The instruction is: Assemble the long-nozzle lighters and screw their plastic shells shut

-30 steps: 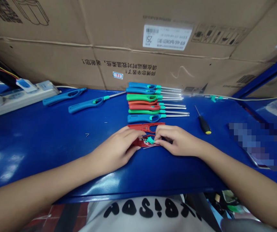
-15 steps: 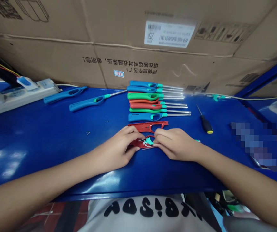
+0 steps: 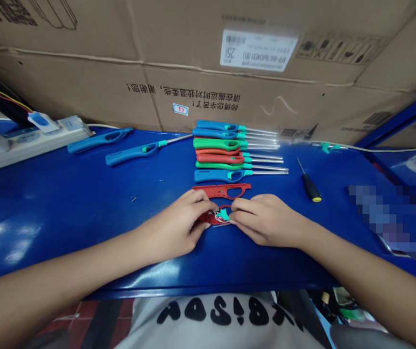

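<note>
An opened red lighter shell half (image 3: 211, 219) lies low on the blue table, with a turquoise trigger (image 3: 224, 214) and thin white wires in it. My left hand (image 3: 184, 220) is closed on the shell's left end, thumb in front and fingers behind. At the other end, my right hand (image 3: 258, 220) pinches the shell near the trigger; its fingertips partly hide what they touch. Just behind lies the other red shell half (image 3: 217, 191), inner side up. A thin metal rod (image 3: 221, 224) rests along the near edge of the held shell.
Several finished-looking long lighters (image 3: 222, 175) lie in a row behind. A screwdriver (image 3: 309, 186) is to the right, a blurred-out object (image 3: 385, 218) beyond it. At left are a blue lighter (image 3: 133, 154), a blue shell (image 3: 97, 141) and a power strip (image 3: 29, 143). A cardboard box (image 3: 178, 43) stands behind.
My right hand has shifted slightly down and its fingers have drawn back from the rear shell half, whose loop now shows more. The left hand keeps its hold. The view has moved slightly.
</note>
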`<action>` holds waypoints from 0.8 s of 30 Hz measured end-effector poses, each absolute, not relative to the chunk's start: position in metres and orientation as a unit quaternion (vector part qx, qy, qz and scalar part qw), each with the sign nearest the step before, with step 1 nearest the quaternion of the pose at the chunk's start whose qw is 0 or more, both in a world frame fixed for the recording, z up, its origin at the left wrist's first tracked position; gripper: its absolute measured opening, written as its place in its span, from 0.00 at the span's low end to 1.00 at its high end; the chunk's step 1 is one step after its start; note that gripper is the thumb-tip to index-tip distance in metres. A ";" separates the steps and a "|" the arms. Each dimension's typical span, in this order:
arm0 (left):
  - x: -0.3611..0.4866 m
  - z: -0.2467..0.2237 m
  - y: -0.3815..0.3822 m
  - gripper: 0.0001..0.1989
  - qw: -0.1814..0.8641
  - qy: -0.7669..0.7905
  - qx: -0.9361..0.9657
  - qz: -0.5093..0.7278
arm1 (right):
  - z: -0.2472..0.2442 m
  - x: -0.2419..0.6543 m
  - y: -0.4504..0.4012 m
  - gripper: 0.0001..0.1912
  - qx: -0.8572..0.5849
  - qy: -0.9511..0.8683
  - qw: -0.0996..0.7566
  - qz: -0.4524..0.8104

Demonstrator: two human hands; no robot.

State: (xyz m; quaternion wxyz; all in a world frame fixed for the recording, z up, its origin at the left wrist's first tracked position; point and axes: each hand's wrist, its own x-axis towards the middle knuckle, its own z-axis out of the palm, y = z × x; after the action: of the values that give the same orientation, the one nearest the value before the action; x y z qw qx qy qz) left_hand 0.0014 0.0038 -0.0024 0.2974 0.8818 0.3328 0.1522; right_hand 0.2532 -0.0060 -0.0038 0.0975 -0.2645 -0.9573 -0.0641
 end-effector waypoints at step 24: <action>-0.001 -0.006 -0.002 0.13 0.055 0.289 0.935 0.197 | 0.007 0.262 -0.001 0.23 -0.258 -0.961 0.100 0.000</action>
State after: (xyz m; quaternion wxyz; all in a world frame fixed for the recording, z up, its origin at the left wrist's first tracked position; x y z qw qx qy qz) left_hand -0.0009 -0.0021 -0.0064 0.0546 0.9351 0.2894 0.1972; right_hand 0.2620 -0.0013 0.0065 0.1001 -0.2577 -0.9610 0.0001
